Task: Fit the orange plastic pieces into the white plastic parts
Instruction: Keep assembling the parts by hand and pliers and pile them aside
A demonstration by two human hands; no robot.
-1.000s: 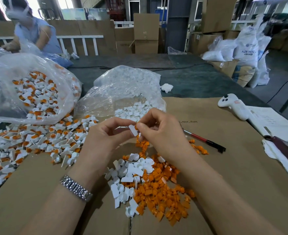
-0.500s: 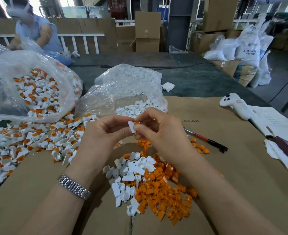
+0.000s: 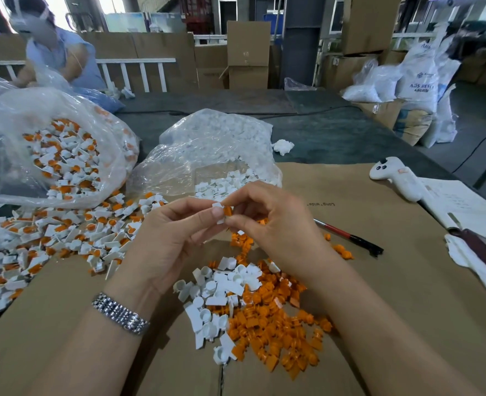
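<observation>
Your left hand (image 3: pixel 170 241) pinches a white part (image 3: pixel 218 210) and your right hand (image 3: pixel 267 224) pinches an orange piece (image 3: pixel 228 210) against it, above the cardboard's (image 3: pixel 379 281) middle. You seem mid-fit; next, press the piece squarely home.

Loose parts pile (image 3: pixel 253 310) crowds cardboard (image 3: pixel 379 281) beneath hands.

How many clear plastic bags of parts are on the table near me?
2: a large bag of finished white-and-orange pieces at far left, and a smaller bag of white parts behind the hands. Others may lie outside view.
</observation>
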